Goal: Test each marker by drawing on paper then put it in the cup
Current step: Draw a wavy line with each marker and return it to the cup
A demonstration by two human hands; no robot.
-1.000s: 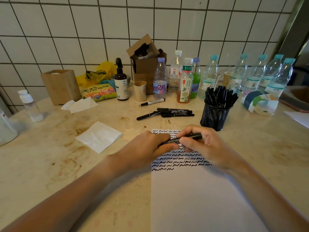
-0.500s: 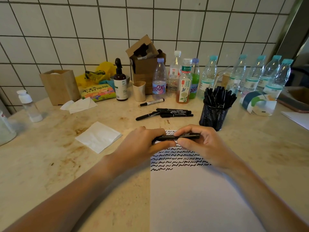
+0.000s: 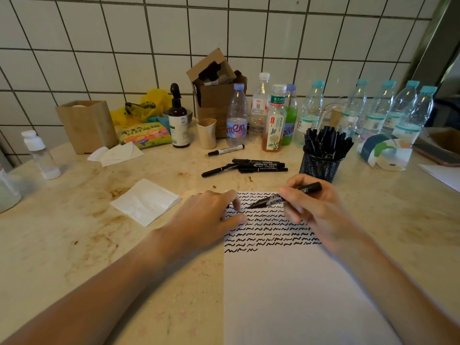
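A white paper sheet lies in front of me, its top part covered with rows of black squiggles. My right hand grips a black marker above the squiggles, its bare tip pointing left and slightly down. My left hand rests on the paper's upper left corner with curled fingers. They pinch the marker's cap, which is almost hidden. A black mesh cup packed with several black markers stands just beyond my right hand. More loose black markers and a white-bodied marker lie further back.
A folded white napkin lies left of the paper. Along the tiled wall stand several plastic bottles, a dark pump bottle, a beige cup, cardboard boxes and a tape roll. The counter is stained.
Both hands held the capped marker level over the paper. Now they have pulled apart: the cap is off in my left hand and the marker tip angles toward the paper.
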